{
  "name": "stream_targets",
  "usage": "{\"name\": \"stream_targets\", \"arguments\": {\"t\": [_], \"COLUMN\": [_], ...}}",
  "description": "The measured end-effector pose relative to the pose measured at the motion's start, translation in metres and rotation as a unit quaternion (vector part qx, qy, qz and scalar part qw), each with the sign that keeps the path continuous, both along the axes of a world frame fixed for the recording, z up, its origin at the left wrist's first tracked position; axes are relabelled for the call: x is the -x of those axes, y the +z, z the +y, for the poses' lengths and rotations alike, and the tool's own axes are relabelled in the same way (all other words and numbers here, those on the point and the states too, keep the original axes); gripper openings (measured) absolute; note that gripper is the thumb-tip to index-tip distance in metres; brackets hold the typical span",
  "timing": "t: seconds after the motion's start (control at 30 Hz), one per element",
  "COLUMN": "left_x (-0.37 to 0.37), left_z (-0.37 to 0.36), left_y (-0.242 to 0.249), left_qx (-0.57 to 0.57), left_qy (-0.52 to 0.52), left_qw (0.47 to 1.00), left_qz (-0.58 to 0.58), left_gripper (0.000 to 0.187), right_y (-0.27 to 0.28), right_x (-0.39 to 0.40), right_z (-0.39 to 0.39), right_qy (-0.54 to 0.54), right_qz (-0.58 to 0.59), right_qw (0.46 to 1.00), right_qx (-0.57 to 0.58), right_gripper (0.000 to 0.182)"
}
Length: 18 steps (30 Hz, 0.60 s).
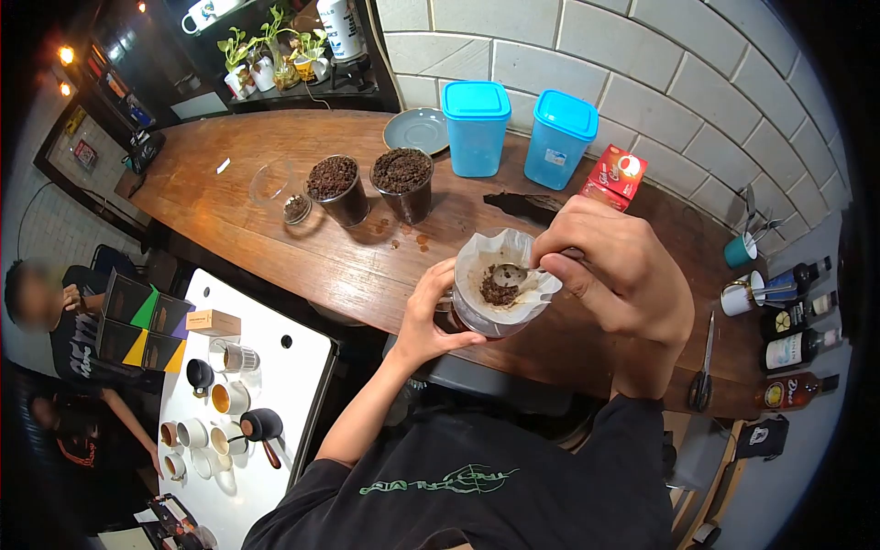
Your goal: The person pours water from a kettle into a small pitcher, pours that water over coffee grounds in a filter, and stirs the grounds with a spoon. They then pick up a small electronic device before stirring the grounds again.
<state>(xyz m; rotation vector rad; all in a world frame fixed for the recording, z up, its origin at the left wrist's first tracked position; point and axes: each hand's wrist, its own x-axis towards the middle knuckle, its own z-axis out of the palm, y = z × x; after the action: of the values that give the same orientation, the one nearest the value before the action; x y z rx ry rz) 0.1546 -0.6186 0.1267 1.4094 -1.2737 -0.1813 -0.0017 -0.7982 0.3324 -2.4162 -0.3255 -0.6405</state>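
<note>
My left hand [428,316] is wrapped round the side of a clear glass vessel [497,330] at the table's front edge. A white paper coffee filter [475,259] sits in the top of it, its rim flaring outward, with dark wet coffee grounds [496,293] at the bottom. Between the thumb and fingers of my right hand [623,270] is a metal spoon [511,273]. Its bowl is down inside the filter, at the grounds. Much of the spoon's handle is hidden by my fingers.
Two glasses heaped with dark grounds [337,197] [403,183] stand left of the filter, near a small glass dish [296,209]. Blue-lidded containers [475,133], a grey plate [417,130] and a red box [616,174] line the wall. Scissors [703,380] and bottles [796,348] are at right.
</note>
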Motion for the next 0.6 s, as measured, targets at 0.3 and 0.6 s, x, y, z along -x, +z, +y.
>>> {"name": "stream_targets", "arguments": {"t": [0.3,0.6], "left_x": [0.001,0.003], "left_z": [0.0,0.0], "left_y": [-0.002,-0.001], "left_qx": [-0.018,-0.017], "left_qy": [-0.002,-0.004], "left_qw": [0.999,0.999], "left_qz": [0.043,0.051], "left_gripper": [0.089,0.089], "right_y": [-0.015,-0.005], "right_x": [-0.01,0.0], "right_z": [-0.004,-0.001], "right_qy": [0.032,0.008], "right_qz": [0.035,0.024], "right_qw": [0.999,0.999], "right_qx": [0.015,0.021], "right_gripper": [0.008,0.014]}}
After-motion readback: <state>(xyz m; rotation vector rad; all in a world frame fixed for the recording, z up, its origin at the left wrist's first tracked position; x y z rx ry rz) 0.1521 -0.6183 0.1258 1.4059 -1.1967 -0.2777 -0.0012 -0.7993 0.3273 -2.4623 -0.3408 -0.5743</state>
